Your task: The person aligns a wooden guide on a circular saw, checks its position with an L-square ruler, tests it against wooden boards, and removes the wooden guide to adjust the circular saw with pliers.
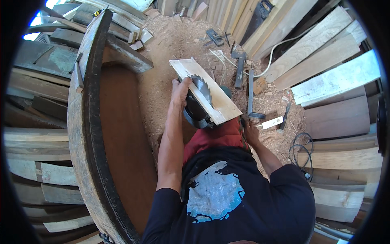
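A circular saw [195,107] with a pale wooden board [217,95] as its base is held above my lap, turned so the base faces up. Its toothed blade [202,90] sticks up through a slot in the board. My left hand [181,90] grips the saw by the board's left edge, with the thumb near the blade. My right hand [250,132] is down beside my right thigh, beyond the board's near right corner. Its fingers are mostly hidden there, so what they hold does not show. A white flat piece [272,123] lies on the floor just right of that hand.
A long wooden bench [77,134] with a dark edge stands at my left. Sawdust covers the floor [158,36]. Metal tools, an L-shaped bar [251,97] and a hammer-like tool [286,117] lie at right, near a black cable [310,156]. Planks [337,81] line the walls.
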The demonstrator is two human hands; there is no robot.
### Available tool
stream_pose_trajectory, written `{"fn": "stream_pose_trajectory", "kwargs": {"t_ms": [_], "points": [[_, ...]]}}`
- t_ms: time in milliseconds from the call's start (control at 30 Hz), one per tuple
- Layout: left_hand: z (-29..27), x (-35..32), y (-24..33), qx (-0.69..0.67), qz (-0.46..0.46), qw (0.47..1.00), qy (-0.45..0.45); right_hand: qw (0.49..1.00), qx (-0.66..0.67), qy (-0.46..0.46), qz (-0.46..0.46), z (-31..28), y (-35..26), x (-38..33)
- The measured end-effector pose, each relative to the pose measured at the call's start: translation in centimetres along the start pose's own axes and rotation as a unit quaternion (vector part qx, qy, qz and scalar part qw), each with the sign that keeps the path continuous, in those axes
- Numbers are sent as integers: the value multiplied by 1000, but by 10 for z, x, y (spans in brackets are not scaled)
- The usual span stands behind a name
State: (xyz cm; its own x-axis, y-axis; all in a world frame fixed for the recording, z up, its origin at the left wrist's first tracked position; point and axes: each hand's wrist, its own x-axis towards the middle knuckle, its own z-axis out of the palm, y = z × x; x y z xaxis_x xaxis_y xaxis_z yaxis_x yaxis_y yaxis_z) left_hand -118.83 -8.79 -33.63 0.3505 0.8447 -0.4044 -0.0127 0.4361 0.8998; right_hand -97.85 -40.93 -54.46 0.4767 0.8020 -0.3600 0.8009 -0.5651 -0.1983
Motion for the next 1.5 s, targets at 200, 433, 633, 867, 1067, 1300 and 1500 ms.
{"fn": "stream_pose_trajectory", "kwargs": {"t_ms": [200, 433, 633, 867, 1067, 1300, 1500], "points": [[15, -13, 12, 27, 15, 998, 60, 996, 71, 39, 33, 25, 20, 17], [11, -19, 17, 25, 10, 997, 66, 994, 80, -57, -52, 34, 28, 17], [23, -21, 21, 41, 13, 998, 52, 998, -10, 47, 43, 110, 57, 34], [1, -23, 15, 10, 15, 997, 76, 987, 125, -102, -27, 17, 35, 22], [0, -17, 15, 12, 15, 996, 86, 877, 470, -99, 3, -171, -9, -19], [11, -6, 10, 8, 20, 999, 45, 920, 247, 27, -305, -281, -80, -61], [12, -4, 3, 58, 31, 993, 102, 939, 162, -7, -304, -268, -84, -64]]}}
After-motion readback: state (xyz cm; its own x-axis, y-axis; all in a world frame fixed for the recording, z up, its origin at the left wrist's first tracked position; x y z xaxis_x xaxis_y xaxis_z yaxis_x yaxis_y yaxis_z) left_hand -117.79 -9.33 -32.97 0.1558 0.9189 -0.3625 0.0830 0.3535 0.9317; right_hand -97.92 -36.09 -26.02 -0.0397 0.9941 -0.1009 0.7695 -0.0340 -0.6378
